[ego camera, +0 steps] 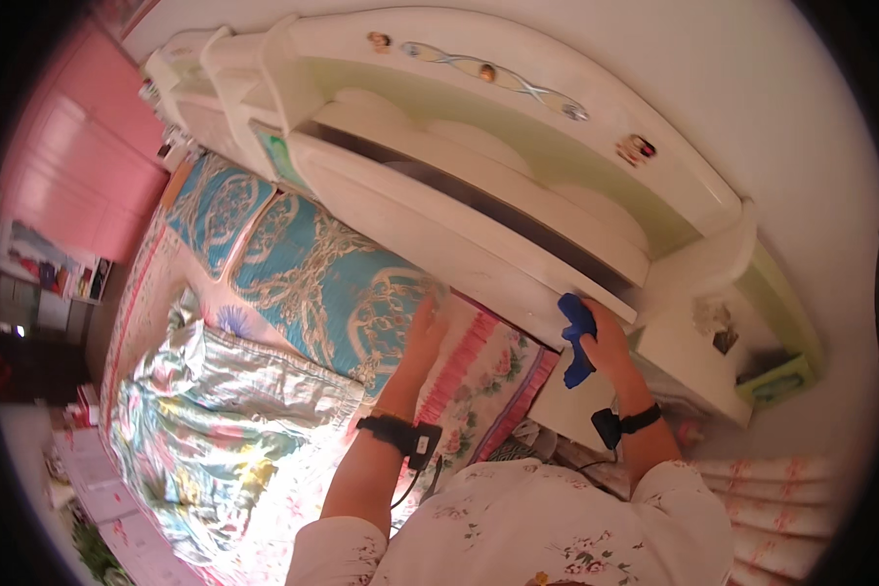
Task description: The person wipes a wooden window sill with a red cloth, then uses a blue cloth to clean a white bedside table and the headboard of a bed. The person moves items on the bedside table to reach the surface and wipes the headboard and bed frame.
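A crumpled blue cloth [577, 337] is held in my right hand [606, 340], beside the right end of the white headboard panel [469, 253]. My left hand [428, 322] is somewhat blurred, over the right end of the teal patterned pillow [322, 286], with nothing visible in it; whether it touches the pillow I cannot tell. Behind the panel runs a long dark slot [483, 205] in the headboard. Each of my wrists wears a black strap with a small device and a cable.
A crumpled floral quilt [220, 439] lies on the bed, lower left. At the right stands a white bedside unit [692, 366] with a green tissue box [776, 381] and a small ornament. A pink wardrobe [80, 146] stands at the far left; a pink patterned curtain [776, 505] hangs lower right.
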`<state>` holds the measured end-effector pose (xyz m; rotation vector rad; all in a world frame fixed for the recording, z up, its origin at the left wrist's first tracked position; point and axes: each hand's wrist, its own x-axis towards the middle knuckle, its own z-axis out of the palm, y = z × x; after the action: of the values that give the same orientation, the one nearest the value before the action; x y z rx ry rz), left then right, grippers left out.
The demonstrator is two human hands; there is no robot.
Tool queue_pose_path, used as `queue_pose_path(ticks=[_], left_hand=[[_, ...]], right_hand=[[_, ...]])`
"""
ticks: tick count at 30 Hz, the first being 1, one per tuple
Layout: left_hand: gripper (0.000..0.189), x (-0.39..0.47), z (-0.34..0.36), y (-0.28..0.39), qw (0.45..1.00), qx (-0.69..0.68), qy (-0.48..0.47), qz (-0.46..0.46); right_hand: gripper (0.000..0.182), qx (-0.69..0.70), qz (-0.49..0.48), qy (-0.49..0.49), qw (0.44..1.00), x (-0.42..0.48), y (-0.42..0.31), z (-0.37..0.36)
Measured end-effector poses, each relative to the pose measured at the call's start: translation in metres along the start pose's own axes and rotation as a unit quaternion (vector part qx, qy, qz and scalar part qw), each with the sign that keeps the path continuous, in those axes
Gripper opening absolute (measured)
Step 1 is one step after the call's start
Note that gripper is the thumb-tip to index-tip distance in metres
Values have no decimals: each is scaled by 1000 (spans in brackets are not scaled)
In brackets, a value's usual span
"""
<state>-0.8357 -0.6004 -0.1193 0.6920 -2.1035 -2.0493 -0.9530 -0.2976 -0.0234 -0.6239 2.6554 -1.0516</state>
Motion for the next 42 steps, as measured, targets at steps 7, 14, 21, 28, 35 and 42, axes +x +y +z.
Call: queue_pose_path(ticks=[7, 14, 21, 28, 35, 42], left_hand=[[49, -104, -83, -81, 959, -85, 170, -208], [32, -218, -117, -161, 928, -51, 275, -245], [37, -275, -104, -143, 817, -173, 365, -411], [34, -325, -74, -165, 762, -210, 422, -444], [30, -295, -39, -214, 750, -251, 425, -441], [32, -256, -32, -224, 794, -274, 412, -354]], right_hand=[[56, -144, -98, 69, 982, 62, -6, 37], [58, -175, -373, 61, 909, 185, -141, 106], [54, -356, -487, 26, 797, 357, -216, 242], [46, -440, -500, 41, 745, 436, -251, 374], [41, -365, -549, 65, 749, 422, -251, 361], [49, -340, -524, 61, 779, 365, -208, 309]])
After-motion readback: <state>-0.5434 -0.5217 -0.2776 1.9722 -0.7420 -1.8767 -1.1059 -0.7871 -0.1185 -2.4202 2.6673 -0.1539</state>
